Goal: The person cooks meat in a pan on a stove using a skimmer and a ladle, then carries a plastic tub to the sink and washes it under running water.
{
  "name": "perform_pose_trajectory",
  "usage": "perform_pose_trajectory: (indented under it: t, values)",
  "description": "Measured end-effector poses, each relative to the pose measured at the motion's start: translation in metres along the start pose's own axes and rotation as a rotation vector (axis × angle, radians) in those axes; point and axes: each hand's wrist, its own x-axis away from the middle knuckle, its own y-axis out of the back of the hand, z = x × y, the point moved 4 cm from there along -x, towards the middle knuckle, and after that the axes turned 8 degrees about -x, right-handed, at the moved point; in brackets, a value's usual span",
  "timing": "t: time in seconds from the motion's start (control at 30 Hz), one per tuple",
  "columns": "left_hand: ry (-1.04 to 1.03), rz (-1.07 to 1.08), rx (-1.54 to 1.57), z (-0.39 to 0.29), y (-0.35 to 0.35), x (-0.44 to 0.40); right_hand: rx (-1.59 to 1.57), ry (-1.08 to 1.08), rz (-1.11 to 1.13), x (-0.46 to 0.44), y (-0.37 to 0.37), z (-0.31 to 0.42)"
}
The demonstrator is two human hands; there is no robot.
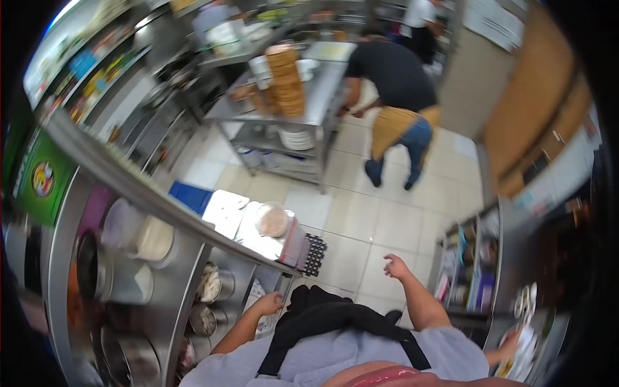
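Note:
My left hand (269,303) hangs at my side, beside the metal shelving, with loosely curled fingers and nothing visible in it. The nearest things to it are a steel pot (215,284) with pale contents and a second, smaller pot (205,320) on the shelves. My right hand (396,267) is held out in front of me over the tiled floor, fingers apart and bent, touching nothing. A black apron (342,316) covers my front. Ahead of my left hand, a round container (272,219) with pinkish-beige contents sits on a white surface at the counter's end.
A person (396,84) in a dark shirt bends beside a steel table (322,97) bearing stacked brown containers (287,84). Another person's hand (509,345) reaches toward white dishes (522,355) at lower right. A low shelf unit (474,264) borders the tiled floor (345,242).

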Motion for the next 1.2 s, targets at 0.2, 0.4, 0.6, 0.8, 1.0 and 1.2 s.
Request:
perform_pose_trajectory:
  t: [0.2,0.4,0.6,0.8,1.0,1.2]
  values:
    - [0.082,-0.06,0.242,-0.001,0.012,0.014,0.114,-0.32,0.371,-0.072,-0.002,-0.052]
    - [-0.246,-0.144,0.167,-0.128,0.121,-0.072,0.637,-0.349,0.549,-0.11,0.017,0.049]
    - [-0.196,-0.493,0.162,-0.181,0.277,-0.119,0.22,-0.181,0.292,-0.232,0.051,0.204]
    - [-0.004,-0.732,0.32,-0.26,0.395,-0.027,0.275,-0.367,0.484,-0.398,0.102,0.191]
    - [0.209,-2.266,0.026,-0.35,0.404,0.176,0.417,-0.39,0.491,-0.493,0.146,0.251]
    - [0.462,-2.825,-0.048,-0.302,0.329,0.264,0.633,-0.312,0.623,-0.596,0.125,0.299]
